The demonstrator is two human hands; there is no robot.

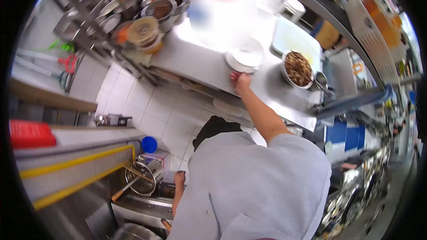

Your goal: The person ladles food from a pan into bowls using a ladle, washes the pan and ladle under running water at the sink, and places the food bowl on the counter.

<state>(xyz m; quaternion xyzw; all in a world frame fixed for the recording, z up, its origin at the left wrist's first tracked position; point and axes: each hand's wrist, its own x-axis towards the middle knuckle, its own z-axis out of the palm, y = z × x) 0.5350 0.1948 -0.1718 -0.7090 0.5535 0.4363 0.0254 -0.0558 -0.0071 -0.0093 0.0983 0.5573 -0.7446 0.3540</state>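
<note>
My right hand [240, 82] reaches over the near edge of the steel table, its fingers curled at the rim of a white round dish [246, 58]. Whether the fingers pinch that rim or something small beside it cannot be made out. My left hand [179, 178] hangs low at my left side, closed, with nothing visible in it. To the right of the dish stands a white bowl [297, 69] filled with chopped brown food. Metal ladles [322, 80] lie beside this bowl. Behind it is a white cutting board [293, 38].
Several food containers [144, 31] crowd the table's left end. A large whitish patch behind the dish is blurred. An overhead shelf holds a white basket [371, 35]. On my left are a metal pot [144, 178] and yellow pipes [75, 162]. A blue bucket [149, 144] is nearby.
</note>
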